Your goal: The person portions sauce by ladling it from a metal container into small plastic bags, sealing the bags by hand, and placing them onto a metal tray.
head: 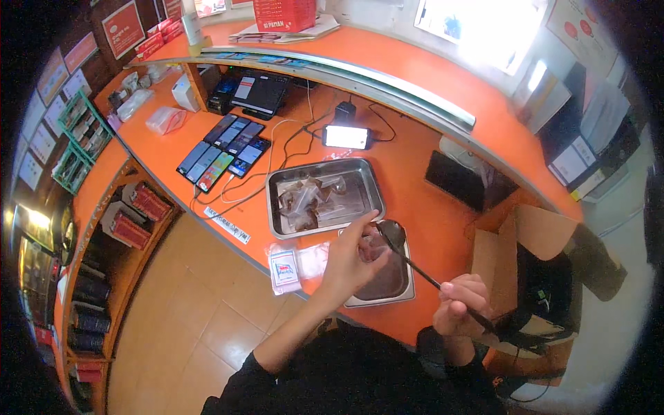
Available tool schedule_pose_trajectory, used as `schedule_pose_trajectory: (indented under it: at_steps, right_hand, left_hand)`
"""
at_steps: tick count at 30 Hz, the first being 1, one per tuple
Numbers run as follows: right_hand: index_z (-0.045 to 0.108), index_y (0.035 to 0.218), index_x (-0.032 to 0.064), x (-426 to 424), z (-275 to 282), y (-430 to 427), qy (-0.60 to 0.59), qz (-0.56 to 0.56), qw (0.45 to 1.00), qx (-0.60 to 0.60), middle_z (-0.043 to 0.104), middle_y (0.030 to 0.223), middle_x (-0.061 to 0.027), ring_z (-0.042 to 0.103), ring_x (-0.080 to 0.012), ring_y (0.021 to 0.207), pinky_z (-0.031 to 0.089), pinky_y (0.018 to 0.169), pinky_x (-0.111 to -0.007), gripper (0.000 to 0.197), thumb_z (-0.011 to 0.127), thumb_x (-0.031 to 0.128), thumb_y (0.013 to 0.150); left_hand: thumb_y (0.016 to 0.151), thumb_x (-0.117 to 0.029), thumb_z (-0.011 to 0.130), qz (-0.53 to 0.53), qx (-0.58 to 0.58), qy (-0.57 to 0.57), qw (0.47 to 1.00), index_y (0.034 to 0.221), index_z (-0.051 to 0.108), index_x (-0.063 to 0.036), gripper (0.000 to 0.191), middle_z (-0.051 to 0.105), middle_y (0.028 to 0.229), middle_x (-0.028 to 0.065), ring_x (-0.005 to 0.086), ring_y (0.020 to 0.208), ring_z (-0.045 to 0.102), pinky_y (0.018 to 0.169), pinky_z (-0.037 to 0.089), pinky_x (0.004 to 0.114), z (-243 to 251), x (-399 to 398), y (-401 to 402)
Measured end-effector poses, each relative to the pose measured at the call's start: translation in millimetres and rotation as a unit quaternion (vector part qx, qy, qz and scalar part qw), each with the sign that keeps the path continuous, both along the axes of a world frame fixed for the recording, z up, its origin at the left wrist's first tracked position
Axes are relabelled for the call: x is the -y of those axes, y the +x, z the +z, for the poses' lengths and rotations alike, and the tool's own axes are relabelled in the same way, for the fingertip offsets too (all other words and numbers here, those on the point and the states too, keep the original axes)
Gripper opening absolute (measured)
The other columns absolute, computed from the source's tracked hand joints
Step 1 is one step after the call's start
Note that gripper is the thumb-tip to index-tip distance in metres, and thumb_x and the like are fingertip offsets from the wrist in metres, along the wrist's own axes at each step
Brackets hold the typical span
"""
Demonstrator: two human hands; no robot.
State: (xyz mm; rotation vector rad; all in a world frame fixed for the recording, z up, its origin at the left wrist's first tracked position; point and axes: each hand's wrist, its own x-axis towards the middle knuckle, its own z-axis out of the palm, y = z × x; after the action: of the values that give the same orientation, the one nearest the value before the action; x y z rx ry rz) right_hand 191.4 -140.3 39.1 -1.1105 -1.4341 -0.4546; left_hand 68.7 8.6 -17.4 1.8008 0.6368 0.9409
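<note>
My right hand [460, 306] grips the handle of a black ladle [392, 234], whose bowl is tilted near my left hand. Between the fingers of my left hand [355, 259] is a small clear plastic bag [371, 246], close beside the ladle's bowl. Below both lies a metal container [411, 290] holding something dark, partly hidden by my hands. Behind it, a metal tray [270, 199] holds several small clear bags [303, 202] with brown contents. Left of my left wrist lie a labelled pack of plastic bags [285, 270] and more clear plastic [314, 259].
Several phones [223, 150] lie on the orange counter [311, 150] beyond the tray, with cables running among them. Farther back are a lit phone [346, 137] and a tablet on a stand [259, 93]. An open cardboard box [482, 259] stands at the right. A raised shelf edge borders the back.
</note>
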Motion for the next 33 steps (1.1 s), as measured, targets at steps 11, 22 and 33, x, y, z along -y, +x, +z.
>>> schedule_pose_trajectory:
  at_steps: [11, 22, 33]
  right_hand:
    - [0.060, 0.101, 0.0019, -27, -13, 26, 0.072, 0.011, 0.783, -0.618, 0.051, 0.076, 0.0013, 0.044, -0.0056, 0.065, 0.036, 0.059, -0.021, 0.027, 0.053, 0.028, 0.105]
    - [0.065, 0.097, 0.0017, -12, -93, 54, -0.076, -0.009, 0.751, -0.656, 0.059, 0.072, 0.0000, 0.051, -0.0073, 0.060, 0.040, 0.053, -0.022, 0.045, 0.050, 0.043, 0.104]
    - [0.070, 0.097, 0.0024, 1, -98, 66, -0.435, -0.104, 0.779, -0.440, 0.065, 0.071, -0.0031, 0.058, -0.0113, 0.060, 0.046, 0.054, -0.026, 0.031, 0.058, 0.031, 0.100]
  left_hand:
    - [0.074, -0.010, 0.080, 0.016, -0.022, 0.001, 1.000, 0.141, 0.050, -0.0095, 0.073, 0.065, 0.099, 0.0087, 0.0137, 0.065, 0.062, 0.060, 0.052, 0.028, -4, -4, -6]
    - [0.073, -0.006, 0.083, 0.084, -0.019, 0.045, 0.995, 0.132, 0.057, -0.0056, 0.065, 0.067, 0.095, 0.0082, 0.0098, 0.066, 0.062, 0.064, 0.050, 0.024, -3, -23, -42]
    - [0.070, -0.001, 0.084, 0.055, -0.002, 0.045, 0.997, 0.104, 0.057, -0.0050, 0.043, 0.064, 0.085, 0.0030, 0.0093, 0.074, 0.064, 0.066, 0.050, 0.023, 14, -6, -37]
